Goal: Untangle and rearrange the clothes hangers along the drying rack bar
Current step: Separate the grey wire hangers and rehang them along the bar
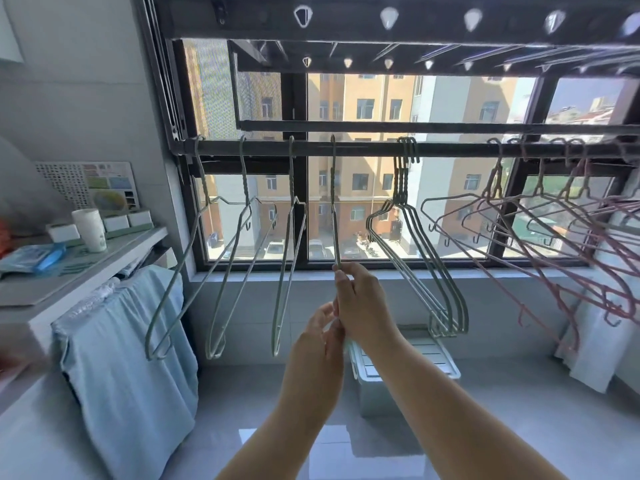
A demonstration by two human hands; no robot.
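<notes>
While both of your hands close on it, the green wire hanger [334,216] hangs edge-on to you from the drying rack bar [374,147], its hook over the bar and its thin frame dropping straight down into your grasp. Your right hand [360,303] sits higher, thumb and forefinger pinching the wire at the top of the fist and the other fingers curled in below. Your left hand [320,332] is just beneath and touching the right one, its fingers curled in around the hanger's lower end, though your right wrist hides most of the wire there. To the left of this hanger, 3 green hangers [244,184] hang apart from one another along the bar, each turned at an angle. To its right, a tight bunch of green hangers [401,181] shares 1 spot on the bar, and farther right the pink hangers [497,178] overlap and cross in a tangle. A blue cloth [131,358] drapes from the counter edge at left, a white cup [90,230] stands on the counter above it, and a white plastic bin [391,379] sits on the floor below your hands.
</notes>
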